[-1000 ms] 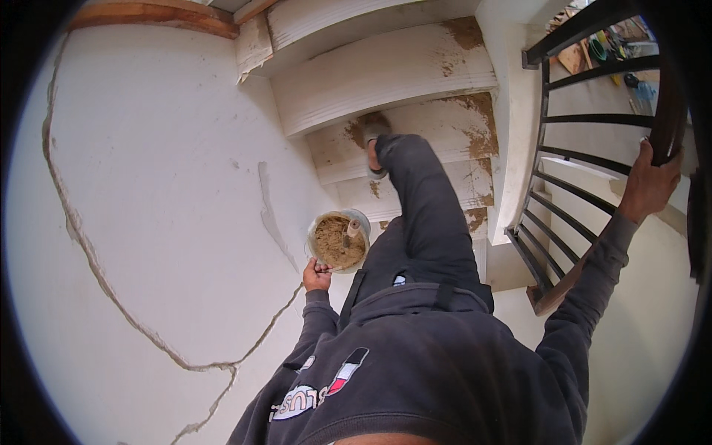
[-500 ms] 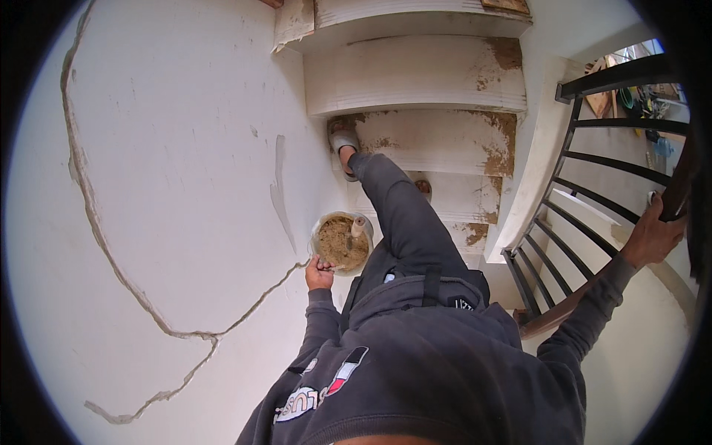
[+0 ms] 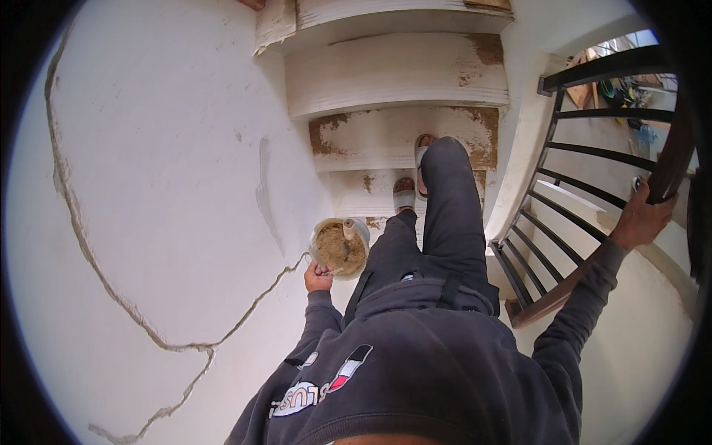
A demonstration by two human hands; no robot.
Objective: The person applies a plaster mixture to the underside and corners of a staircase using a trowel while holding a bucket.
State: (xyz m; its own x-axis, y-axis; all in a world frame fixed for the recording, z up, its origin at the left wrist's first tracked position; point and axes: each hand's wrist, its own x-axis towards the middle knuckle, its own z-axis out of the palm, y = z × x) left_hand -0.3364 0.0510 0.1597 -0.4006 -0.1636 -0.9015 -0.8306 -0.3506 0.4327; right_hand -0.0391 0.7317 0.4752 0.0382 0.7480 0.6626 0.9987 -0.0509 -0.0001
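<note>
The left hand (image 3: pixel 319 278) holds the bucket (image 3: pixel 362 227) just ahead.

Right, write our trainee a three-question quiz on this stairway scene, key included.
1. True or false: a tool with a pale cylindrical handle sticks up out of the brown grainy mix.
2. Which hand holds the round whitish bucket? A) left only; B) right only; C) both.
3. Fill in the gap: the right hand grips the ____.

Key: 1. True. 2. A, the left hand alone. 3. Dark brown handrail.
</note>
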